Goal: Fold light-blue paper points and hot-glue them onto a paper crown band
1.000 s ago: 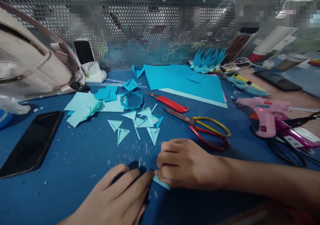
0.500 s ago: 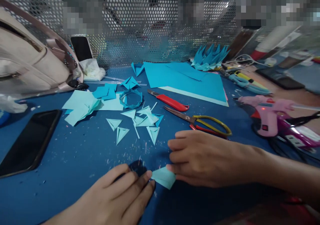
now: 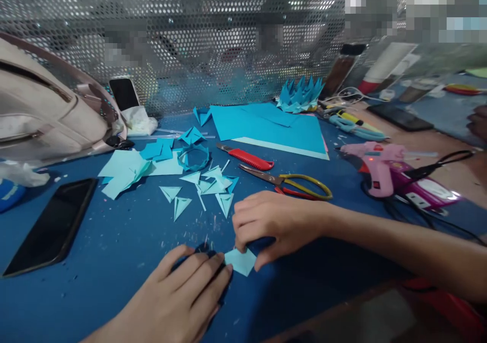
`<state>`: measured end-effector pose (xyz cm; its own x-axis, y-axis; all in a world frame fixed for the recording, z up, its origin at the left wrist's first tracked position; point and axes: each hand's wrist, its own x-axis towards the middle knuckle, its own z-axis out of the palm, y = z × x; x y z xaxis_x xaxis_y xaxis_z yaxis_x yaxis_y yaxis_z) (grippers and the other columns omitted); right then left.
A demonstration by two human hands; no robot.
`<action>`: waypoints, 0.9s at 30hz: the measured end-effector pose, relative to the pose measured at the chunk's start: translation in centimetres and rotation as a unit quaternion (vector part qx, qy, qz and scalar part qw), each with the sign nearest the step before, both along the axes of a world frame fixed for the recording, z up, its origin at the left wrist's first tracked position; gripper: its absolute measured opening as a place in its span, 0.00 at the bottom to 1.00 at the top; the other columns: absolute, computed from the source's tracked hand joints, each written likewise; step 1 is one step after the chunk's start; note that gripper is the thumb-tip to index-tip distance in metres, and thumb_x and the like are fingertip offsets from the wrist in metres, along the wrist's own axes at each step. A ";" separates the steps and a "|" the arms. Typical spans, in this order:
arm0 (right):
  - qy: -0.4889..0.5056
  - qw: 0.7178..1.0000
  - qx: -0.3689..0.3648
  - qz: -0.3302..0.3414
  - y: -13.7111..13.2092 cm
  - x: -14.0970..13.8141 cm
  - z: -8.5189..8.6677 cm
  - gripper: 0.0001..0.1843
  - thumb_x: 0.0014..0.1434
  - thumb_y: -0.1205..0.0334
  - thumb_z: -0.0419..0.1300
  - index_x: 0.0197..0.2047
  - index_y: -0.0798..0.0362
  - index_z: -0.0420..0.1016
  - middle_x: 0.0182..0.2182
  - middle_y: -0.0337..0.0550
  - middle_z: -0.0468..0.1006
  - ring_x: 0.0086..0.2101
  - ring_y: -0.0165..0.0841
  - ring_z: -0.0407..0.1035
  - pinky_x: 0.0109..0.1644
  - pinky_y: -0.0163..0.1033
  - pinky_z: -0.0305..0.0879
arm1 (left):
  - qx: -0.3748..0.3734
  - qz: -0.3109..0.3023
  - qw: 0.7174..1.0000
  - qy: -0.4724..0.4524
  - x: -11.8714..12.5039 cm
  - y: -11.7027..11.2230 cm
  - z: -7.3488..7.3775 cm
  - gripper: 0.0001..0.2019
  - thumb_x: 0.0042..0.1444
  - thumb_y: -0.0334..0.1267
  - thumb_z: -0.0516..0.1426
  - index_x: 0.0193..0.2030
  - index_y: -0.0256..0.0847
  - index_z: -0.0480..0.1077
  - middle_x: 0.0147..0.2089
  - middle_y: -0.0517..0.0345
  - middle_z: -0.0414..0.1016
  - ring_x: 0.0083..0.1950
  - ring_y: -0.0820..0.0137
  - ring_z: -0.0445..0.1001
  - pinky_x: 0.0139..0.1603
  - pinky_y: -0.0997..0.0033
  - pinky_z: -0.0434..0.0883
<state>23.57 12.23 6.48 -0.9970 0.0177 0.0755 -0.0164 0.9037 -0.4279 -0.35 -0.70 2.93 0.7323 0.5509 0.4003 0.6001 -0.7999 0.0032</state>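
A small light-blue piece of folded paper lies on the blue tabletop, with its left tip between the fingertips of my left hand. From the upper right, my right hand grips the same paper; a curled finger presses its top edge and the thumb is at its right corner. Beyond my hands lie several folded light-blue paper triangles. Behind them is a darker blue paper ring. Scissors with yellow and red handles rest just past my right hand, beside a red utility knife.
A black phone and a pale backpack are on the left. Blue paper sheets and a spiky paper piece sit near the perforated metal panel. On the right stand a pink glue gun and its black cable.
My right hand has shifted and turned, its finger now curled over the top of the paper and its thumb at the right corner. The view has tilted and swung slightly right.
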 end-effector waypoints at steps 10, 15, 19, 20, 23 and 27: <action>0.051 0.987 0.152 -0.012 0.1 0.0 -0.6 0.10 0.68 0.63 0.53 0.39 0.51 0.75 0.34 0.39 0.74 0.35 0.32 0.63 0.38 0.38 0.55 | -0.001 -0.014 1.000 -0.019 0.3 0.5 0.4 0.13 0.68 0.37 0.52 0.53 0.40 0.75 0.51 0.59 0.80 0.50 0.69 0.73 0.67 0.64 0.51; 0.060 0.991 0.110 -0.050 -0.6 -0.3 -1.7 0.12 0.69 0.62 0.51 0.42 0.52 0.76 0.36 0.41 0.76 0.38 0.32 0.65 0.39 0.37 0.58 | 0.001 -0.057 0.998 -0.005 0.6 0.0 0.8 0.17 0.72 0.37 0.45 0.51 0.44 0.75 0.53 0.64 0.80 0.53 0.72 0.74 0.61 0.72 0.62; 0.060 0.994 0.055 -0.075 -1.3 -0.5 -1.9 0.10 0.68 0.62 0.53 0.42 0.52 0.76 0.37 0.41 0.76 0.39 0.32 0.67 0.41 0.36 0.60 | 0.006 -0.061 0.998 -0.017 0.9 0.0 1.0 0.20 0.73 0.36 0.42 0.52 0.47 0.75 0.53 0.65 0.80 0.51 0.73 0.75 0.54 0.74 0.67; 0.057 0.995 0.040 -0.076 -1.4 -0.6 -1.8 0.10 0.67 0.61 0.54 0.42 0.52 0.77 0.38 0.41 0.76 0.39 0.32 0.67 0.41 0.36 0.60 | 0.007 -0.055 0.998 -0.018 0.9 0.1 1.0 0.19 0.72 0.36 0.43 0.52 0.46 0.75 0.52 0.64 0.80 0.51 0.72 0.75 0.54 0.73 0.68; 0.039 0.997 -0.004 -0.065 -1.2 -0.5 -1.5 0.08 0.65 0.59 0.59 0.44 0.52 0.76 0.39 0.41 0.76 0.41 0.31 0.67 0.42 0.35 0.60 | 0.009 -0.031 0.999 -0.014 1.0 0.5 0.7 0.17 0.71 0.35 0.45 0.54 0.42 0.74 0.52 0.61 0.80 0.49 0.69 0.75 0.54 0.68 0.66; 0.021 0.997 -0.061 -0.052 -0.6 -0.5 -1.2 0.07 0.64 0.60 0.62 0.43 0.53 0.76 0.39 0.41 0.75 0.43 0.31 0.67 0.43 0.33 0.60 | 0.017 -0.036 0.999 -0.013 1.0 0.8 0.3 0.17 0.71 0.37 0.46 0.54 0.40 0.74 0.50 0.62 0.81 0.48 0.68 0.74 0.55 0.66 0.62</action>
<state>23.03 11.59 5.26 -0.9851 0.1333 0.1090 0.0548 0.8427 -0.5355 0.68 0.05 3.18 0.7587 0.4824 0.4379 0.5404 -0.8414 -0.0094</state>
